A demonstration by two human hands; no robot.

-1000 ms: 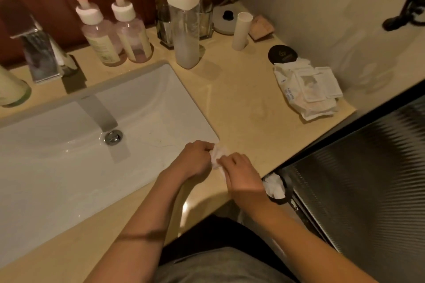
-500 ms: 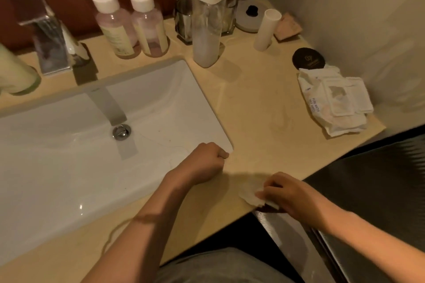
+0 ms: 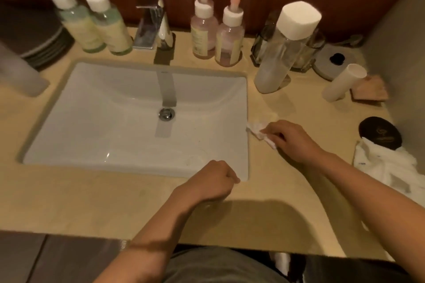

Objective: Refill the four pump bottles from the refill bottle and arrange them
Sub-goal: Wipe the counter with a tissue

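Right hand pinched a crumpled tissue just right of the sink. Left hand was fisted, nothing seen in it, at the sink's front-right corner. Green pump bottles, pink pump bottles and refill bottle stood behind the sink.

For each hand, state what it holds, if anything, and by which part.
Right hand pinches a crumpled white tissue by its near end, on the counter. Left hand is curled, holding nothing visible.

Single head view, looking forward and steeply down, close over sink and countertop.
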